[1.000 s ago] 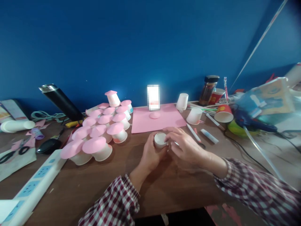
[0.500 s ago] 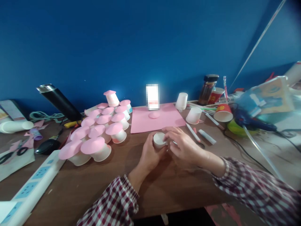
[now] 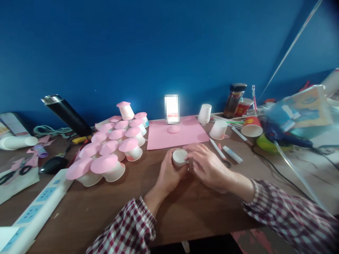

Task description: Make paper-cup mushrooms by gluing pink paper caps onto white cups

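My left hand [image 3: 168, 173] is wrapped round a small white paper cup [image 3: 180, 157], its round end facing up toward me. Beside it my right hand [image 3: 205, 164] has its fingers curled against the cup's right side; whatever they may hold is hidden. Beyond the hands lies a pink sheet of paper [image 3: 159, 137] with a small pink paper cone [image 3: 174, 129] on it. To the left stand several upturned paper cups with pink cone roofs [image 3: 104, 164]. On the right are two plain white paper cups [image 3: 218, 129].
A white power strip [image 3: 39, 206], scissors [image 3: 25, 170] and a black tumbler [image 3: 67, 114] are at the left. On the right lie a marker [image 3: 217, 148], a glue stick [image 3: 232, 154], a red paper cup [image 3: 251, 126] and a blue glue gun [image 3: 287, 137] with its cable.
My right hand has shifted slightly to the right along the cup's side, its forearm moving with it. The left hand and the cup stay in place.
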{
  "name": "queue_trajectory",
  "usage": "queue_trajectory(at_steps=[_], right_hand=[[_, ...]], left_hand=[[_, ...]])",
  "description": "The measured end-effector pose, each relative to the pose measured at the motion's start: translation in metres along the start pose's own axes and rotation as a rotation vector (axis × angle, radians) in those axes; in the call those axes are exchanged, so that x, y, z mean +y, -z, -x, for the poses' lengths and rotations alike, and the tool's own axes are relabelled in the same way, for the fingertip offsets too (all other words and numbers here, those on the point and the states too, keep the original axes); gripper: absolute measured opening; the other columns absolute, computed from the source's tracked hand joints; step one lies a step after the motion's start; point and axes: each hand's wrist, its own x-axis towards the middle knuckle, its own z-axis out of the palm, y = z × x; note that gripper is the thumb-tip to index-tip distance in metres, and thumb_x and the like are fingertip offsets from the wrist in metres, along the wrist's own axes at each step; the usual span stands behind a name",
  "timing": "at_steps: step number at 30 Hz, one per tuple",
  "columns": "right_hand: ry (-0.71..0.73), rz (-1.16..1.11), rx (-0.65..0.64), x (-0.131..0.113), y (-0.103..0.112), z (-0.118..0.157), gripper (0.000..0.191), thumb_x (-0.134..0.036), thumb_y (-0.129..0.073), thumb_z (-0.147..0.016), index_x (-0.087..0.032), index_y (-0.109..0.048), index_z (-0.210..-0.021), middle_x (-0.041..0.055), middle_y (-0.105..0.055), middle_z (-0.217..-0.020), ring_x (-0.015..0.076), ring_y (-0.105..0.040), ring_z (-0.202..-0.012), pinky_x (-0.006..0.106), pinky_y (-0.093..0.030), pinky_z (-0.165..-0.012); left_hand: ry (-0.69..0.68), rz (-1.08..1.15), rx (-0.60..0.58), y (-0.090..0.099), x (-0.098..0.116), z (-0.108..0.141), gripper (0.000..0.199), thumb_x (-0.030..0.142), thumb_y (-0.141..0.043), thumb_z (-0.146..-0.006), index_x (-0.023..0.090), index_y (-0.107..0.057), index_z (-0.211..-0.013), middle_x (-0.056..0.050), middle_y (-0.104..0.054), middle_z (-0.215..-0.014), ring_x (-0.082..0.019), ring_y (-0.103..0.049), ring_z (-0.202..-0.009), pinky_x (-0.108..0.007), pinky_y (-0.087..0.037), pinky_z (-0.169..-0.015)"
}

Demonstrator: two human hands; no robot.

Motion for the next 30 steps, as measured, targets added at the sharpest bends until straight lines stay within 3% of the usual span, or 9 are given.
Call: queue_trajectory(at_steps=[15,24,30], right_hand=[[0.118,0.191,0.007,0.012,0.003,0.019,0.049,-0.002,-0.048,-0.081,-0.022,-0.061,-0.124,0.0093,-0.059,-0.128,0.0267,-0.048,-0.122,0.050,-0.048,-0.098],[0.185,0.391,-0.052,0.017,0.004,0.026,0.037,-0.016,-0.046,-0.095,-0.019,-0.057,-0.130,0.0072,-0.059,-0.133,0.0268,-0.047,-0.126,0.046,-0.046,-0.101],[0.183,0.394,-0.065,0.015,0.003,0.025,0.038,-0.016,-0.046,-0.096,-0.018,-0.055,-0.132,0.0070,-0.060,-0.134,0.0258,-0.049,-0.124,0.045,-0.047,-0.100]], left_hand=[[-0.018,-0.057,0.011,-0.001,-0.002,-0.001,0.042,0.024,-0.070,-0.071,0.019,-0.052,-0.109,-0.004,-0.063,-0.101,-0.018,-0.060,-0.088,-0.031,-0.048,-0.081],[-0.010,-0.077,0.013,-0.001,-0.003,-0.003,0.043,0.026,-0.071,-0.071,0.019,-0.053,-0.109,-0.004,-0.064,-0.101,-0.019,-0.060,-0.089,-0.032,-0.048,-0.081],[-0.015,-0.066,0.012,0.000,-0.002,-0.002,0.044,0.027,-0.071,-0.071,0.018,-0.054,-0.110,-0.005,-0.064,-0.102,-0.020,-0.061,-0.091,-0.034,-0.048,-0.083]])
